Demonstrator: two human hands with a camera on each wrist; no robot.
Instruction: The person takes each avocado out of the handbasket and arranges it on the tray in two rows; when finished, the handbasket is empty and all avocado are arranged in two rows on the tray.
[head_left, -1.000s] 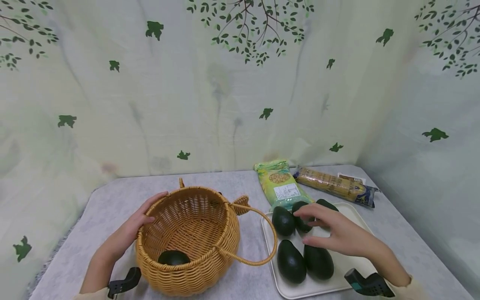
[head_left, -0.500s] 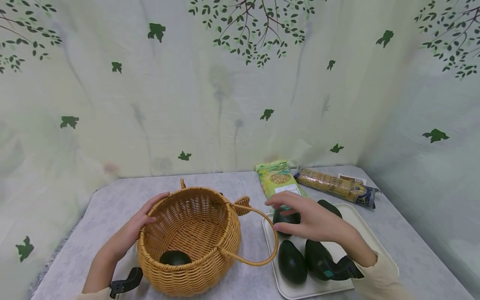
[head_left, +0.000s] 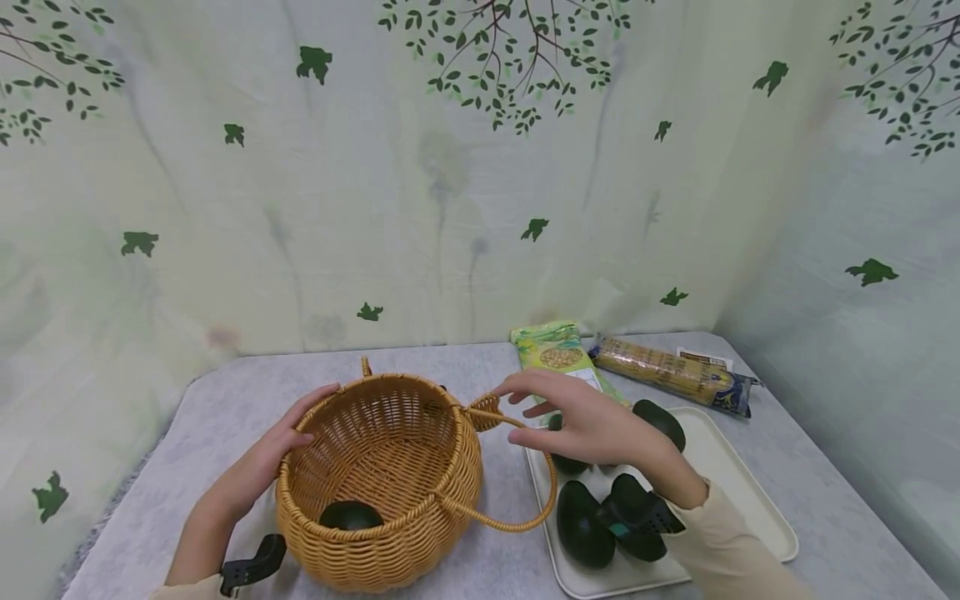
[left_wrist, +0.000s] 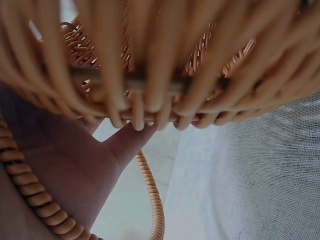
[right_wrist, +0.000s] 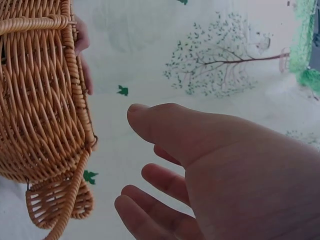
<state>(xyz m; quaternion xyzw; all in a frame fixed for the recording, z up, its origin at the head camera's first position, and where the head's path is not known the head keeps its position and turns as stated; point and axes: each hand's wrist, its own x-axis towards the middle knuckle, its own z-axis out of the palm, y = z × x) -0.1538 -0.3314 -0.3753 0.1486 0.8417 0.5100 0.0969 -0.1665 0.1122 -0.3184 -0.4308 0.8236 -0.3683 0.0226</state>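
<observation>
A round wicker basket (head_left: pixel 378 533) stands tilted toward me, with one dark green avocado (head_left: pixel 350 515) lying inside. My left hand (head_left: pixel 262 462) grips its left rim, the thumb over the inner side; in the left wrist view the hand (left_wrist: pixel 65 160) is partly hidden by the wicker. My right hand (head_left: pixel 592 417) is in the air over the tray's left end, near the basket's loop handle (head_left: pixel 551 492). Its fingers are spread and loosely bent, with nothing between them in the right wrist view. Several avocados (head_left: pixel 583 523) lie on the white tray (head_left: pixel 720 467) beneath it, some partly hidden.
Behind the tray lies a green and yellow bag (head_left: pixel 551 354), partly covered by my right hand. A long packet of noodles (head_left: pixel 667 365) sits at the back right, with a labelled item (head_left: pixel 705 358) behind it. A leaf-patterned curtain (head_left: pixel 450 208) borders the table.
My right hand has moved left from over the avocados toward the basket's handle, holding nothing. My left hand and the basket have stayed nearly still.
</observation>
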